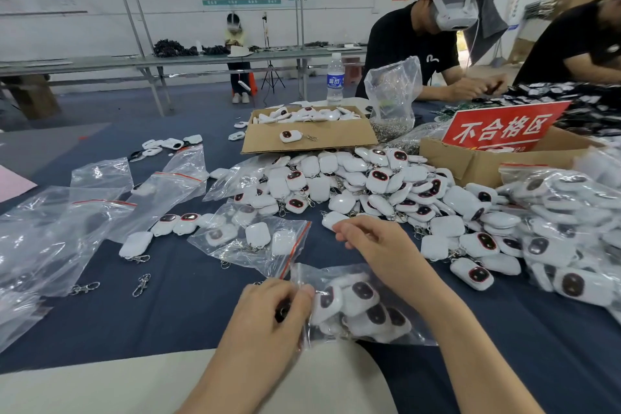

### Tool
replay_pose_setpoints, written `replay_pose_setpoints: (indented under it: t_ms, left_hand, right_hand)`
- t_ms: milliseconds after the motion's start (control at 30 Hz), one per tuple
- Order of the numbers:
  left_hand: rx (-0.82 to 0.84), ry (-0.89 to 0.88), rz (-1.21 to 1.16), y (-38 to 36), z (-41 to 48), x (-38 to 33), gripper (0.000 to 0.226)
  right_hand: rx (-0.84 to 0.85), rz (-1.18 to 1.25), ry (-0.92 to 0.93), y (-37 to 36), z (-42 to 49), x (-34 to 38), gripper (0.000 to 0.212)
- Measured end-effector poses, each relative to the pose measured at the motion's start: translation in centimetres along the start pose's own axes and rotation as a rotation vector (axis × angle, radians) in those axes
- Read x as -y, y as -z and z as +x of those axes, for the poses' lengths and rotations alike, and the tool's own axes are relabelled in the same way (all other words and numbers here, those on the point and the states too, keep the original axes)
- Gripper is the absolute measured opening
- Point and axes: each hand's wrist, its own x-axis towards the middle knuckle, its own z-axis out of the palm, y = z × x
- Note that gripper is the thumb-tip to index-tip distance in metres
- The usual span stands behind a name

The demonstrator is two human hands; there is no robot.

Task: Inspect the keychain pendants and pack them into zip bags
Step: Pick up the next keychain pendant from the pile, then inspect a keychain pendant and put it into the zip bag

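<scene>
1. While the left hand is pinching the left end of the zip bag with curled fingers, the bag is lying flat on the blue cloth just in front of the person, already holding several pendants.
2. The bag's long axis is running left to right, and its mouth seems to be at the left hand's side.
3. The right hand is reaching forward, apart from the left one. Its fingertips are meeting a white pendant at the near edge of the big pile, but I cannot tell if they are gripping it.
4. This pendant is lying beyond the bag, nearer to the right hand, so I judge it must travel back and leftward to the mouth.
5. Bare cloth is showing between bag and pile, while a second filled bag is sitting close on the left of that path.
</scene>
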Motion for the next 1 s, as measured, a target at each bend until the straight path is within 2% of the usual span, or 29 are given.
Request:
replay_pose_setpoints:
  t_ms: [300, 433, 533, 700, 867, 1000]
  left_hand:
    - [-0.085, 0.089, -0.280, 1.1, 1.1, 1.4, 0.025]
    - [0.033, 0.093, -0.337, 1.3, 1.0, 1.7, 0.021]
    - [0.122, 0.057, -0.286, 1.4, 1.0, 1.5, 0.026]
    - [0.047, 0.014, -0.362, 1.5, 0.7, 1.2, 0.026]
    - [0.280, -0.048, -0.402, 1.7, -0.4, 0.6, 0.010]
    - [0.165, -0.093, -0.239, 1.1, -0.3, 0.3, 0.012]
  right_hand:
    - [-0.050, 0.149, -0.160, 0.4, 0.5, -1.4, 0.019]
    - [-0.127, 0.279, -0.255, 0.8, 0.6, -2.1, 0.020]
    - [-0.145, 0.302, -0.270, 0.8, 0.8, -2.2, 0.021]
    - [-0.146, 0.316, -0.268, 0.7, 0.9, -2.3, 0.020]
    - [-0.142, 0.335, -0.271, 0.7, 0.9, -2.3, 0.020]
    - [-0.140, 0.334, -0.263, 0.6, 0.9, -2.3, 0.020]
